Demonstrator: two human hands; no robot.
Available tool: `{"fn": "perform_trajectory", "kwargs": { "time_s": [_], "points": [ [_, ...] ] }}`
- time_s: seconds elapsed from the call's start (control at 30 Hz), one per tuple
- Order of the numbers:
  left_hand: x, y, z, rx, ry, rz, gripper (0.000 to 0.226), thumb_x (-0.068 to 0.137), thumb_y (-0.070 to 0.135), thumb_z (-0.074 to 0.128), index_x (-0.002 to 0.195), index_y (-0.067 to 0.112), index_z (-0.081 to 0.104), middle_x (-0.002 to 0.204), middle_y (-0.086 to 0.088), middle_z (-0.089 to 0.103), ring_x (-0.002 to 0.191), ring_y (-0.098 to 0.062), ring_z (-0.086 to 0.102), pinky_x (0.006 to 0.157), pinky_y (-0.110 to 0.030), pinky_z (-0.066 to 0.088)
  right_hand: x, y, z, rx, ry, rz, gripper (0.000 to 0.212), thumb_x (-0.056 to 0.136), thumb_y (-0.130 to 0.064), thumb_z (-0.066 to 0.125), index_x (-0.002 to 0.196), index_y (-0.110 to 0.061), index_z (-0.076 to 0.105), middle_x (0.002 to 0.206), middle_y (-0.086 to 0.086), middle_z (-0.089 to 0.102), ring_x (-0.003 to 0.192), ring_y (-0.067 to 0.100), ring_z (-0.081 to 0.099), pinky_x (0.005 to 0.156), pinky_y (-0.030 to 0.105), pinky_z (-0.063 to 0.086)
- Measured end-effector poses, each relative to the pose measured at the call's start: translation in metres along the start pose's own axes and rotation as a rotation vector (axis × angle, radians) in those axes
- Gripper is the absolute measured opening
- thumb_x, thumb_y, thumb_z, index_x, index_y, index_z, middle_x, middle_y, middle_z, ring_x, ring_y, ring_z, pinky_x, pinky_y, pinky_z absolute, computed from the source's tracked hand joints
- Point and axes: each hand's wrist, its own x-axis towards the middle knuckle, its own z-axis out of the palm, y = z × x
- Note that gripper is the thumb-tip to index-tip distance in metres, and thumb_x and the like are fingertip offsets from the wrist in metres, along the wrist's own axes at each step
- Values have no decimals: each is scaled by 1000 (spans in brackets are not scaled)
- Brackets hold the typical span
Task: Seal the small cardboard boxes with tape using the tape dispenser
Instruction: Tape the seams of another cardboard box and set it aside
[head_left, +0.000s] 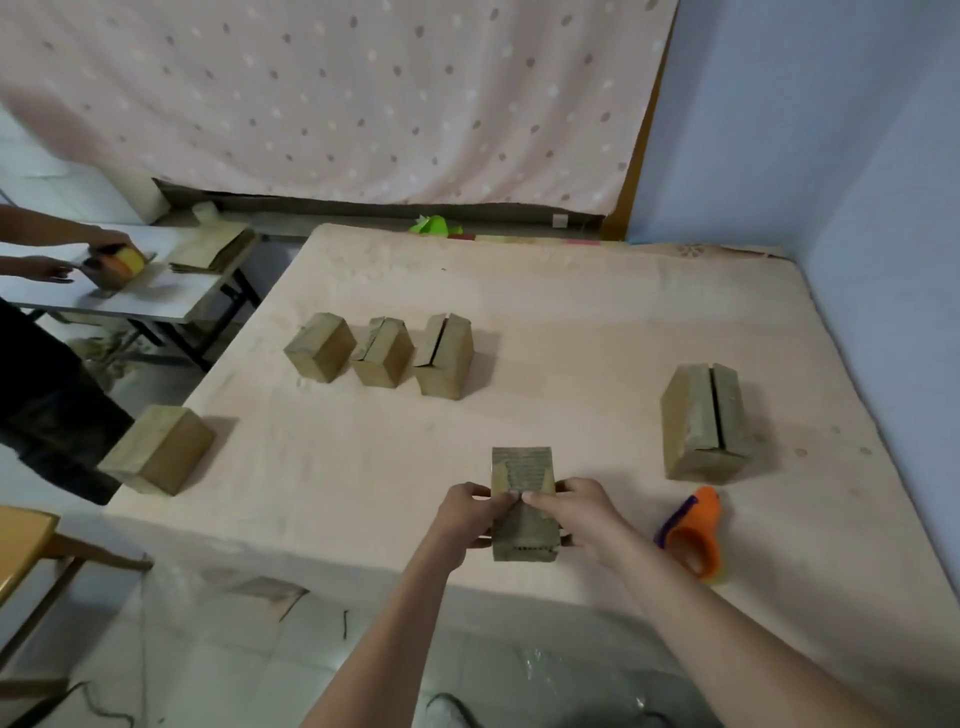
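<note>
1. Both of our hands are on the small box (524, 499) at the near edge of the mattress: left hand (467, 512) curled round its left side, right hand (582, 512) round its right, thumbs meeting on the top flaps.
2. We judge the box light and probably empty, with thin corrugated walls that would dent under a hard squeeze; holding it by the side walls and pressing the flaps flat with the thumbs suits it best.
3. It looks brown and worn, with exposed corrugation on top and glossy tape remnants.
4. Our tape dispenser (693, 535), orange, lies untouched just right of the right hand.
5. Another box (706, 421) with an open seam waits toward the right edge, and three boxes (382, 353) stand in a row further back.
</note>
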Motion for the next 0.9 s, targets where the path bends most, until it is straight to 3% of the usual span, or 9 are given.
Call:
{"fn": "perform_trajectory", "kwargs": {
  "time_s": [0.1,0.3,0.6,0.73,0.9],
  "points": [
    [1,-7,-62,-16,1,0,46,82,39,78,112,10,59,100,-10,72,89,-24,72,77,-38,61,-8,-23,58,-5,-13,-14,29,77,-29,84,98,-12,72,92,2,77,84,20,74,80,42,62],
    [3,-17,-155,-81,51,19,47,82,38,78,113,9,60,96,-9,73,84,-21,71,65,-30,57,-6,-58,147,-4,-50,-42,30,77,-26,84,99,-11,70,90,3,77,81,20,75,79,43,62],
    [41,-27,-255,-147,90,-6,48,81,38,79,114,10,59,97,-10,73,87,-23,73,75,-36,61,32,-104,243,-42,-109,-44,31,74,-27,85,98,-12,72,89,2,77,81,20,75,76,39,62],
    [67,-21,-296,-133,95,-18,44,81,36,79,112,11,60,94,-8,73,82,-21,72,68,-31,58,57,-121,282,-9,-122,-38,29,74,-26,85,96,-11,72,88,2,78,80,21,76,78,43,62],
    [108,-19,-344,-126,98,-44,48,80,37,79,115,10,60,97,-9,73,85,-21,72,64,-29,56,90,-142,328,30,-134,-22,32,74,-25,85,99,-10,71,90,3,77,81,20,75,71,36,62]
  ]
}}
